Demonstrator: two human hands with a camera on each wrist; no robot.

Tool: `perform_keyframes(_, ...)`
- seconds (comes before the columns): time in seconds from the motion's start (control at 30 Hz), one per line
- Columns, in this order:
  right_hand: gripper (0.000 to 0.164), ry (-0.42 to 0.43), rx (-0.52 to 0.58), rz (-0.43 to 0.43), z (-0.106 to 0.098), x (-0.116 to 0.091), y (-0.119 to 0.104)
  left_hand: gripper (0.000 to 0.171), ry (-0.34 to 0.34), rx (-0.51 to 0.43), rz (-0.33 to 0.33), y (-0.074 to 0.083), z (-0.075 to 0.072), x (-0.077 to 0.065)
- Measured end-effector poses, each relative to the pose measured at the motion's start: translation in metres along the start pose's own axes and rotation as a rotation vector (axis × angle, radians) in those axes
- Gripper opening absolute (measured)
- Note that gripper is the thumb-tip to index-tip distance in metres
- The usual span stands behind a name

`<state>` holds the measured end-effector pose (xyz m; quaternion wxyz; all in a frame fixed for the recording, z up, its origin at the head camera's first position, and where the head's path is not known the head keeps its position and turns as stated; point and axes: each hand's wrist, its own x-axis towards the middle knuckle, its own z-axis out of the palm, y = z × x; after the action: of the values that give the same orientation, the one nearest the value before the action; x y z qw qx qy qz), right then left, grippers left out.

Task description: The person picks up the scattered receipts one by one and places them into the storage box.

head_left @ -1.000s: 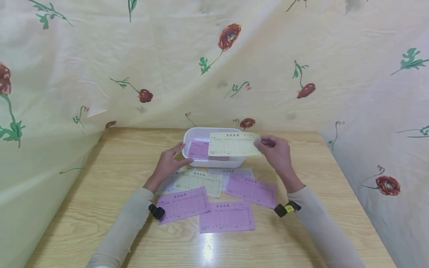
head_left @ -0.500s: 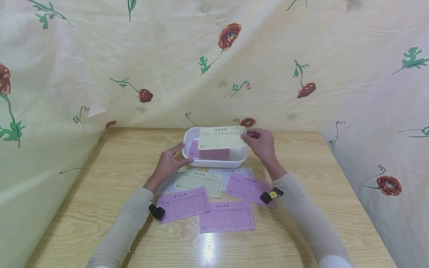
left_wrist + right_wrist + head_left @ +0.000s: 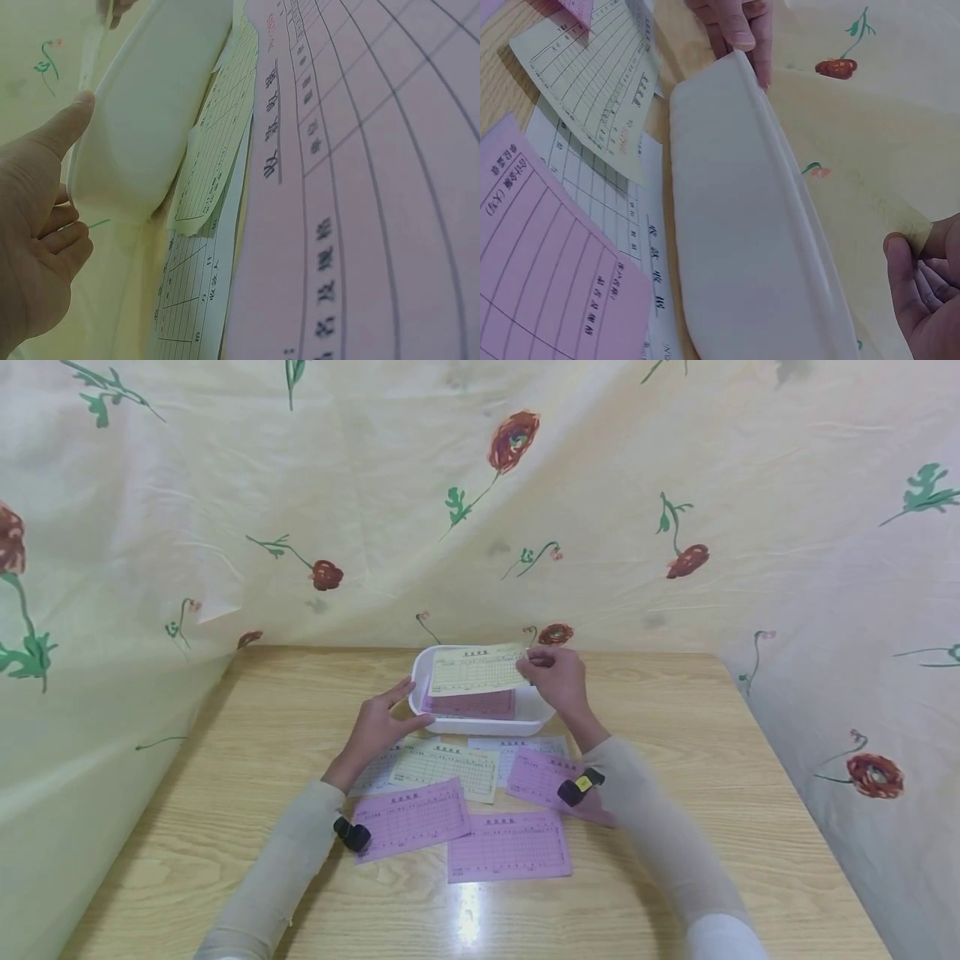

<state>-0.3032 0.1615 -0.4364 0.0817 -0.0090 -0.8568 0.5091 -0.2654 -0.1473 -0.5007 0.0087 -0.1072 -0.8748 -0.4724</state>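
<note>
My right hand (image 3: 556, 680) pinches a yellow receipt slip (image 3: 474, 672) by its right edge, over the white plastic tub (image 3: 480, 727). The same pinch on the slip (image 3: 896, 214) shows in the right wrist view, above the tub's rim. My left hand (image 3: 381, 720) grips the tub's left end, thumb at the near side and fingers round the far side. In the left wrist view that hand (image 3: 45, 187) holds the rim. Inside the tub lies a pink receipt slip (image 3: 480, 705), partly covered by the yellow one.
Before the tub, several receipt slips overlap on the wooden table (image 3: 285, 718): a yellow slip (image 3: 446, 770), a white slip (image 3: 555, 745) and pink slips, one pink slip (image 3: 510, 847) nearest the front. A floral cloth (image 3: 420, 485) hangs behind the table.
My right hand has moved left with the yellow slip, from the tub's right side to over its left and middle part. The left hand stays at the tub's left end.
</note>
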Motion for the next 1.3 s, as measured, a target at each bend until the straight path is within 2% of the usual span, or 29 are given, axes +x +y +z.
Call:
perform_keyframes(0.2, 0.029, -0.042, -0.036, 0.048, 0.01, 0.003, 0.009, 0.09, 0.0, -0.01, 0.006, 0.0, 0.0, 0.0)
perform_keyframes(0.7, 0.026, -0.113, -0.117, 0.049, 0.024, 0.004, 0.014, 0.09, 0.004, -0.022, 0.0, -0.003, 0.001, 0.002)
perform_keyframes(0.93, 0.026, -0.16, -0.141, 0.056, 0.026, 0.006, 0.013, 0.09, -0.003, -0.022, -0.021, -0.002, 0.001, 0.0)
perform_keyframes(1.2, 0.028, -0.21, -0.163, 0.066, 0.025, 0.009, 0.014, 0.089, -0.005, -0.028, -0.014, -0.001, 0.0, 0.0)
perform_keyframes(1.3, 0.029, -0.222, -0.137, 0.056, 0.021, 0.01, 0.012, 0.089, -0.003, -0.035, -0.01, -0.002, 0.0, 0.0)
